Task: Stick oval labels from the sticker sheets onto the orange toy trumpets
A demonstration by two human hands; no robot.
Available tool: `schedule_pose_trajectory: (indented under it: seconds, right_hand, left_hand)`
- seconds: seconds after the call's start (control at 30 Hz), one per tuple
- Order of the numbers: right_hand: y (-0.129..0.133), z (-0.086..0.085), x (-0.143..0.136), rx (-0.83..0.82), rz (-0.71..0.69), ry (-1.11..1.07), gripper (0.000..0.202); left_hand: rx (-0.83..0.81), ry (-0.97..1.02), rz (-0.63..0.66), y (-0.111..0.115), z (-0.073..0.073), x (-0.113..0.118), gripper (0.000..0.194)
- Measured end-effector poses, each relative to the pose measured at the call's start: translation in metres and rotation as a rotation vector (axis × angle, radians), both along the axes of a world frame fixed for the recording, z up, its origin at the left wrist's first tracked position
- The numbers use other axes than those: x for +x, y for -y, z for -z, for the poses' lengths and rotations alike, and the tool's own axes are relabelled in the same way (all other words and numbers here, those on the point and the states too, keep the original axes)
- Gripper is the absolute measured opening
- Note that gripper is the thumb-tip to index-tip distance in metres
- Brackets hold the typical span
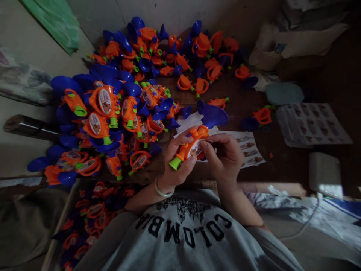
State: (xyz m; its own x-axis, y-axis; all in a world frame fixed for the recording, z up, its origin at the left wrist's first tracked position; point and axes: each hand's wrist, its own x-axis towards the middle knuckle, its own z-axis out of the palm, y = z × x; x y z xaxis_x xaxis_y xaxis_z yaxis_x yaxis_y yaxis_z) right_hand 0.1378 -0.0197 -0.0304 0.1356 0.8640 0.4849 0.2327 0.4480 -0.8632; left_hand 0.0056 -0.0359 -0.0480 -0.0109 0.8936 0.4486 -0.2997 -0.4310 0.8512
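My left hand [177, 165] grips an orange toy trumpet [199, 134] with a blue bell and a green mouthpiece, its bell tilted up to the right. An oval sticker [194, 149] shows on the side of its body. My right hand [225, 158] has thumb and fingers pinched at the sticker's right end, touching the toy. Under the hands lies a sheet of stickers [251, 148], partly covered by the right hand. White paper [189, 122] lies behind the toy.
A heap of stickered toy trumpets [105, 101] fills the table's left; more trumpets [203, 45] without visible stickers lie at the back. Stacked sticker sheets [316, 124] lie at right, by a pale green lid-like disc [284, 93] and a white box [325, 173]. A crate of trumpets [96, 210] stands below left.
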Motion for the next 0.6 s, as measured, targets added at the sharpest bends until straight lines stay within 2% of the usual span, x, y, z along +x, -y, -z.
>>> schedule_pose_trajectory:
  seconds: [0.07, 0.17, 0.2, 0.23, 0.27, 0.37, 0.4, 0.47, 0.53, 0.6]
  right_hand:
    - [-0.003, 0.0, 0.002, 0.085, 0.107, 0.163, 0.016]
    - [-0.015, 0.002, 0.012, 0.162, 0.334, 0.266, 0.067]
    - [-0.02, 0.003, 0.017, 0.166, 0.358, 0.266, 0.082]
    - [-0.025, 0.004, 0.024, 0.155, 0.319, 0.261, 0.088]
    - [-0.03, 0.006, 0.031, 0.118, 0.212, 0.255, 0.084]
    - [-0.04, 0.015, 0.046, -0.137, -0.267, 0.17, 0.065]
    - [-0.041, 0.018, 0.048, -0.221, -0.371, 0.132, 0.064]
    - [-0.038, 0.025, 0.046, -0.342, -0.464, 0.117, 0.074]
    - [-0.029, 0.032, 0.035, -0.431, -0.55, 0.223, 0.088]
    - [-0.017, 0.038, 0.02, -0.506, -0.707, 0.353, 0.09]
  left_hand:
    - [0.009, -0.019, -0.026, 0.0, 0.001, -0.001, 0.035]
    - [-0.016, 0.014, -0.007, 0.002, 0.005, -0.002, 0.037]
    - [-0.032, 0.041, 0.022, 0.002, 0.007, -0.002, 0.038]
    - [-0.049, 0.07, 0.056, 0.003, 0.009, -0.003, 0.04]
    - [-0.07, 0.101, 0.077, 0.003, 0.011, -0.004, 0.041]
    - [-0.172, 0.163, 0.015, -0.001, 0.01, -0.013, 0.042]
    - [-0.217, 0.152, -0.037, -0.003, 0.007, -0.019, 0.041]
    - [-0.298, 0.072, -0.135, -0.01, -0.003, -0.04, 0.042]
    - [-0.335, -0.064, -0.16, -0.019, -0.016, -0.067, 0.045]
    - [-0.333, -0.272, -0.084, -0.028, -0.026, -0.094, 0.042]
